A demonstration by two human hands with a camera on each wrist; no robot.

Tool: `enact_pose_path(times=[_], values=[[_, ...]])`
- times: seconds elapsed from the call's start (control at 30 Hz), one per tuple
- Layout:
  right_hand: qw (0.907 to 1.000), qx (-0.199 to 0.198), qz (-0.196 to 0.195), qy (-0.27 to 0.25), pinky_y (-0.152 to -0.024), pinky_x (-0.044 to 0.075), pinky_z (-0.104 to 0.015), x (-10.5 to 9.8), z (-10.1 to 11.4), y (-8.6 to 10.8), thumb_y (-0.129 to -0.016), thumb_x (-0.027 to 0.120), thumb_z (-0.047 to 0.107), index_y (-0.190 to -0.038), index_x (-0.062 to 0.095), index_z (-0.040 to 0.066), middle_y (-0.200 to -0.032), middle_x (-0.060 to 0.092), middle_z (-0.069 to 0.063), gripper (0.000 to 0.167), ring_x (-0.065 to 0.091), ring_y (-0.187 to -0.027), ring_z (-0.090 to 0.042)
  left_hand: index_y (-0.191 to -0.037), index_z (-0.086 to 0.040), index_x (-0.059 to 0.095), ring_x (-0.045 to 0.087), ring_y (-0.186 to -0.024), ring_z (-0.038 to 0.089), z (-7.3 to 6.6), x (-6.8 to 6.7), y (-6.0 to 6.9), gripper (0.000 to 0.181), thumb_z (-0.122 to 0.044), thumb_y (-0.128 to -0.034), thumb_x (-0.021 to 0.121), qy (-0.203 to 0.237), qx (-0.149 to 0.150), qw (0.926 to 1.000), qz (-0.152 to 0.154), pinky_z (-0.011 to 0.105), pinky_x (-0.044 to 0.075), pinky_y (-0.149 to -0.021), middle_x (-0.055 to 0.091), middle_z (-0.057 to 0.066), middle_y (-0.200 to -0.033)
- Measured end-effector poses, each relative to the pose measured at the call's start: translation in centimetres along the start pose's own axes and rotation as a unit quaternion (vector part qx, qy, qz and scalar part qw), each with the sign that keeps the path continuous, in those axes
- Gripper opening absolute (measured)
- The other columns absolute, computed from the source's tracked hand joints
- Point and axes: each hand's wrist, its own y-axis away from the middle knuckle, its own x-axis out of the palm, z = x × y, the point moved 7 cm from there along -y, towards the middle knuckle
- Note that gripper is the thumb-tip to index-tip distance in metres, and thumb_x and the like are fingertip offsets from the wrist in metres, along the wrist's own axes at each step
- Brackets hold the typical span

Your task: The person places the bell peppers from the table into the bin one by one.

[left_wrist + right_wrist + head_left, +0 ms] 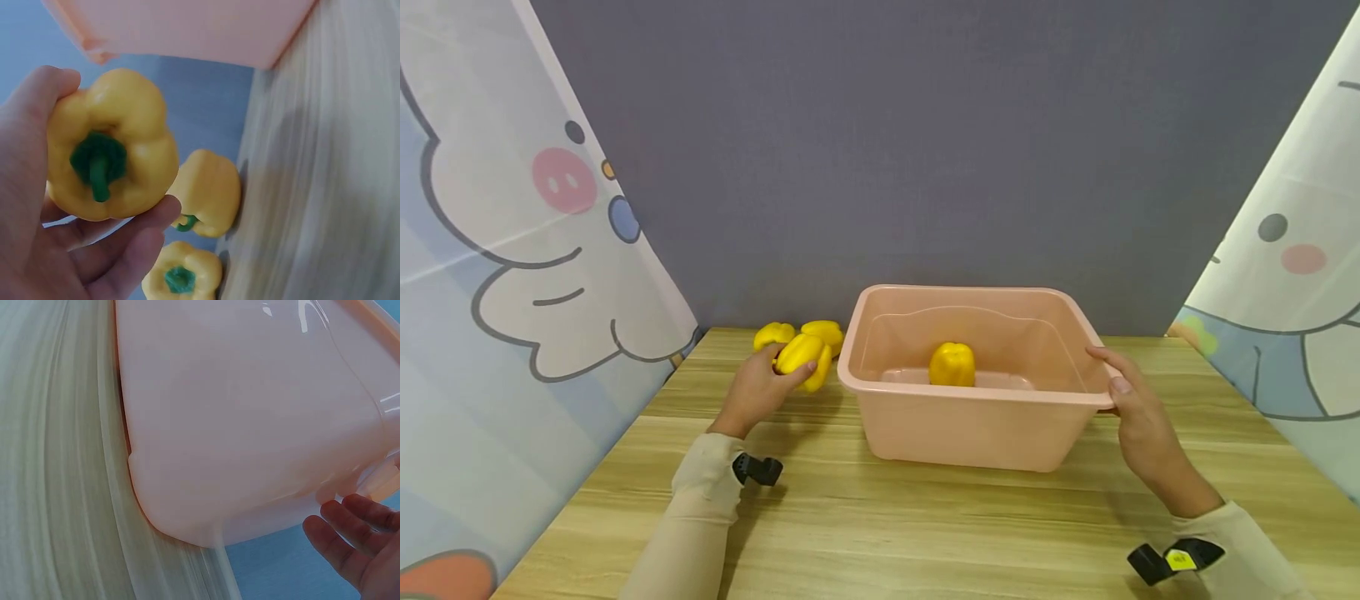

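Note:
My left hand (758, 387) grips a yellow bell pepper (801, 353), thumb on one side and fingers on the other; in the left wrist view the pepper's (134, 125) green stem faces the camera. Other yellow peppers (773, 335) lie just behind it on the table, left of a pink bin (970, 429). Inside the bin, on its floor, sits one yellow pepper (952, 364). My right hand (1150, 433) holds the bin's right rim, with the thumb on top; in the right wrist view its fingers (350, 531) lie under the rim.
The wood-grain table (880, 533) ends at a dark grey panel (925, 150) behind the bin. Cartoon-printed sheets stand along the left (497, 250) and right (1292, 333) sides.

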Motion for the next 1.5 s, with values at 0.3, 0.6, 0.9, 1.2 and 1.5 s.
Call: enact_pose_path(times=[0.3, 0.6, 0.9, 1.2, 1.5], values=[[1.0, 0.003, -0.003, -0.005, -0.08, 0.045, -0.013, 0.0, 0.1, -0.1, -0.109, 0.024, 0.01, -0.149, 0.043, 0.001, -0.14, 0.048, 0.004, 0.045, 0.057, -0.104, -0.008, -0.122, -0.006, 0.061, 0.055, -0.076, 0.022, -0.8, -0.3, -0.1, 0.06, -0.056, -0.0895, 0.07, 0.053, 0.006, 0.9986, 0.006, 0.035, 0.046, -0.065, 0.062, 0.009, -0.094], [1.0, -0.001, -0.004, -0.004, -0.08, 0.045, -0.013, -0.1, 0.3, -0.2, -0.109, 0.024, 0.009, -0.148, 0.043, 0.001, -0.138, 0.049, 0.004, 0.045, 0.058, -0.102, -0.007, -0.145, -0.002, 0.047, 0.059, -0.092, 0.026, -0.6, -0.2, -0.2, 0.08, -0.055, -0.09, 0.069, 0.083, -0.008, 0.9964, 0.014, 0.036, 0.051, -0.076, 0.061, 0.014, -0.12], [0.9997, -0.005, -0.008, -0.024, -0.081, 0.046, -0.012, -0.2, 0.1, -0.1, -0.108, 0.025, 0.008, -0.148, 0.044, -0.001, -0.137, 0.051, 0.003, 0.044, 0.059, -0.103, -0.007, -0.148, -0.001, 0.041, 0.059, -0.096, 0.027, -0.9, -0.4, -0.1, 0.078, -0.05, -0.0932, 0.067, 0.111, -0.023, 0.9934, 0.021, 0.035, 0.052, -0.077, 0.057, 0.016, -0.126], [0.9997, -0.003, -0.006, -0.025, -0.081, 0.045, -0.012, -0.1, 0.2, -0.2, -0.109, 0.026, 0.009, -0.148, 0.044, 0.0, -0.139, 0.05, 0.004, 0.044, 0.058, -0.104, -0.007, -0.147, -0.003, 0.042, 0.06, -0.09, 0.027, -0.9, -0.7, -0.1, 0.071, -0.045, -0.0956, 0.066, 0.139, -0.034, 0.9896, 0.018, 0.034, 0.054, -0.074, 0.055, 0.018, -0.126], [0.9996, -0.002, -0.006, -0.028, -0.08, 0.045, -0.013, -0.1, 0.2, -0.2, -0.109, 0.026, 0.009, -0.148, 0.044, 0.0, -0.139, 0.05, 0.005, 0.044, 0.058, -0.103, -0.007, -0.145, -0.003, 0.043, 0.06, -0.086, 0.026, -1.7, -0.8, 0.0, 0.065, -0.042, -0.0977, 0.064, 0.15, -0.031, 0.9882, 0.013, 0.035, 0.054, -0.072, 0.056, 0.018, -0.124]])
